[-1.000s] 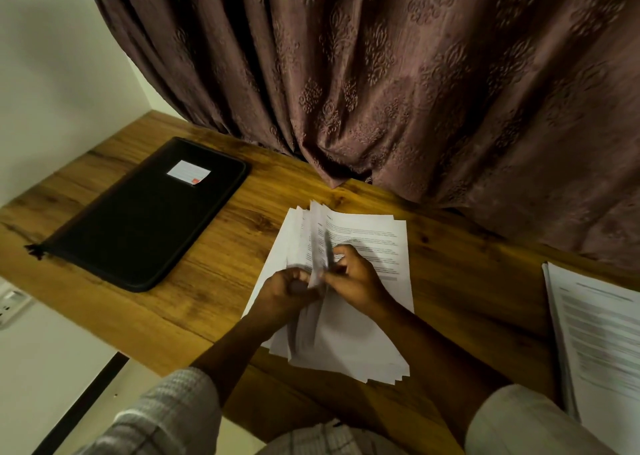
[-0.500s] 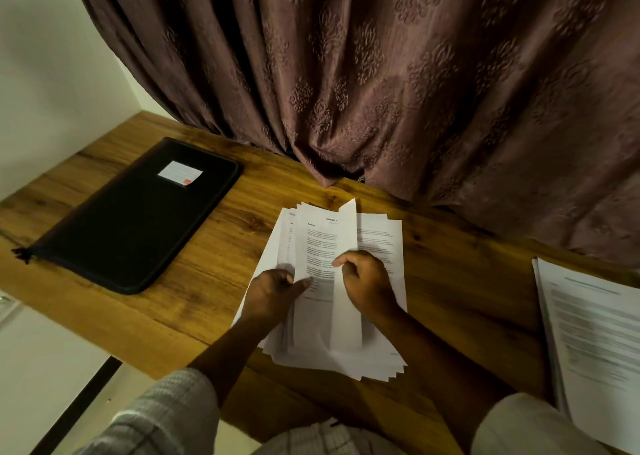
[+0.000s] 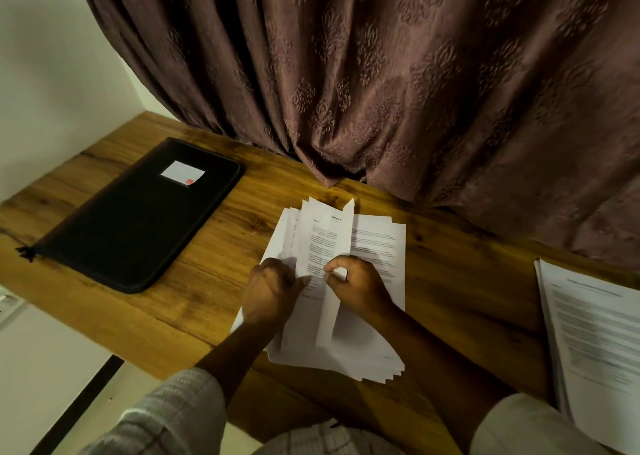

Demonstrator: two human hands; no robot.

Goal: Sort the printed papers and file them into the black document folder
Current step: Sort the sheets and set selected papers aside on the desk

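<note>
A fanned stack of printed papers (image 3: 377,243) lies on the wooden desk (image 3: 214,281) in front of me. My left hand (image 3: 272,295) grips the lifted left part of the stack, several sheets held up. My right hand (image 3: 360,286) pinches the edge of one sheet (image 3: 337,254) that stands curled up between the hands. The black document folder (image 3: 138,219), zipped shut with a white label on top, lies flat at the desk's left. A second pile of printed papers (image 3: 595,344) sits at the desk's right edge.
A brown patterned curtain (image 3: 381,74) hangs behind the desk and touches its back edge. A white wall (image 3: 52,74) is at the left. A wall socket (image 3: 8,302) shows below the desk's left end.
The sheets that stood bunched upright between my hands have opened out; one printed page now faces up on the left part and a single sheet curls at my right hand.
</note>
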